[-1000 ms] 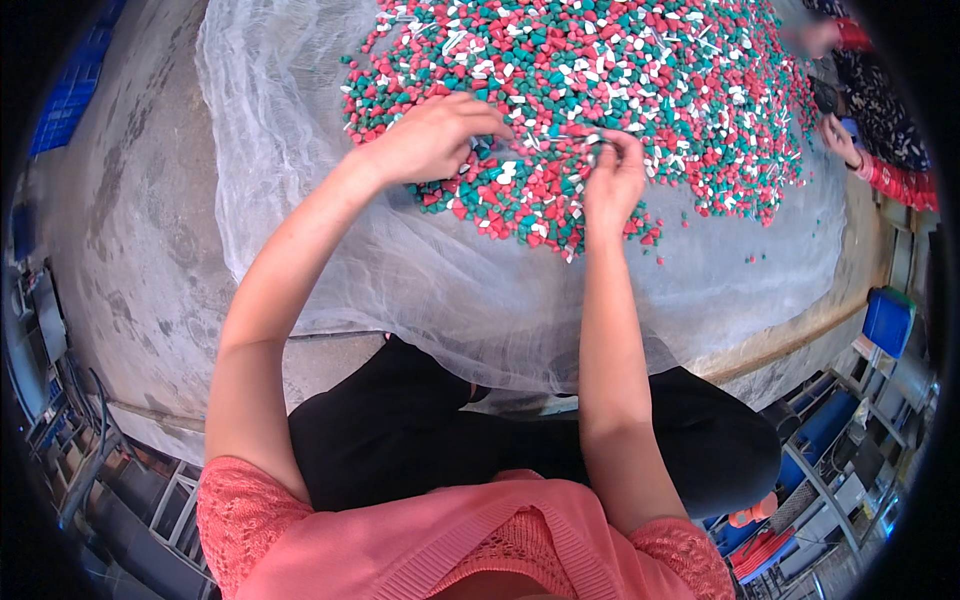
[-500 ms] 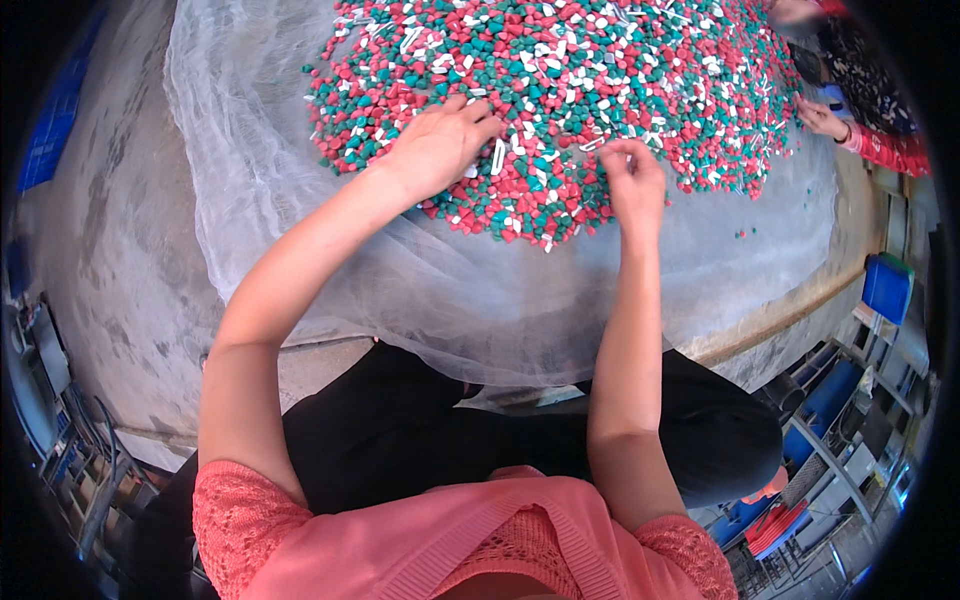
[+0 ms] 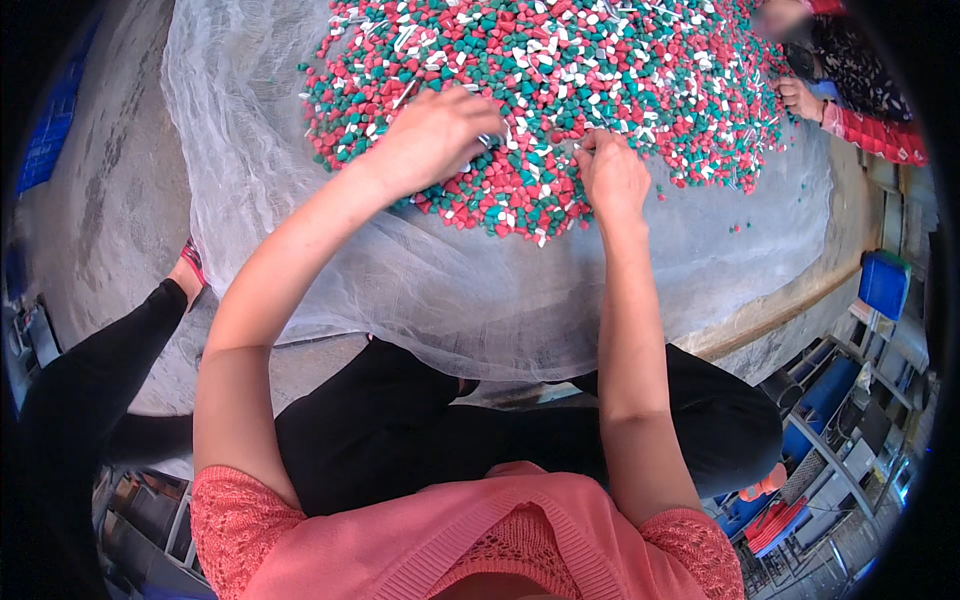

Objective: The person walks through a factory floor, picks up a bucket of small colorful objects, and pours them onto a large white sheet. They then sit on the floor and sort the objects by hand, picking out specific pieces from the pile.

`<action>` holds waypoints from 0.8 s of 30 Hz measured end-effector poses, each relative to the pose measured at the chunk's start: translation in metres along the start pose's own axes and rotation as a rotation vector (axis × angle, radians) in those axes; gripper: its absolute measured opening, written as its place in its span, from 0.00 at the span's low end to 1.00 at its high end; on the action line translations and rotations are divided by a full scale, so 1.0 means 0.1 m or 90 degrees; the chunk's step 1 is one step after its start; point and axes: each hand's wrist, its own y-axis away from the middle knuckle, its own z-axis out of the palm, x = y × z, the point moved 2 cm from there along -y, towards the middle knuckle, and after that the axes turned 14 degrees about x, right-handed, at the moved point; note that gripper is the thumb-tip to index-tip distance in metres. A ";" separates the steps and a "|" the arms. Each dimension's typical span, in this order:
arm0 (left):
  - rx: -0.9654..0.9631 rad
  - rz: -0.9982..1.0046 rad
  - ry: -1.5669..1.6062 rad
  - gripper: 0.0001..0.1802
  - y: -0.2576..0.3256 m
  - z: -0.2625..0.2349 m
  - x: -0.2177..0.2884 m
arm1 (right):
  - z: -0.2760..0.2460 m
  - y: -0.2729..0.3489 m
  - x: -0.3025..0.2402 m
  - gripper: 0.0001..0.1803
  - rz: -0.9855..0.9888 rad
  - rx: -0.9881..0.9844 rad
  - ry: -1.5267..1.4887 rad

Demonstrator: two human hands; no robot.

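Observation:
A wide heap of small red, green and white pieces [image 3: 530,185] lies on a sheer white mesh cloth [image 3: 440,290]. Among them are longer white strips and loops. My left hand [image 3: 435,140] rests over the heap's near left part, its fingers curled down and a little blurred; a small shiny piece shows by the fingertips, too unclear to name. Farther right, my right hand [image 3: 615,180] is at the heap's near edge, thumb and fingers pinched together. Whatever lies between those fingertips is too small to make out.
At the far right, another person's hand [image 3: 800,100] in a red sleeve touches the heap's edge. A dark-trousered leg [image 3: 130,335] with a sandalled foot stands at the left. Blue bins [image 3: 884,284] and metal racks [image 3: 830,455] line the right side.
My left hand has curled over the spot where a white loop lay. The right hand has shifted slightly left, still pinched. A person's leg has come into view at the left.

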 end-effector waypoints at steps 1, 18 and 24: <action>-0.010 0.006 -0.035 0.12 0.02 0.04 0.07 | 0.00 -0.02 0.02 0.10 -0.035 0.001 -0.018; 0.108 -0.729 0.792 0.13 0.10 -0.35 -0.80 | -0.01 -0.54 -0.32 0.08 0.318 -0.221 -0.926; 0.025 -0.467 -0.027 0.11 0.16 -0.22 -0.69 | -0.12 -0.65 -0.64 0.11 -0.034 0.050 -0.209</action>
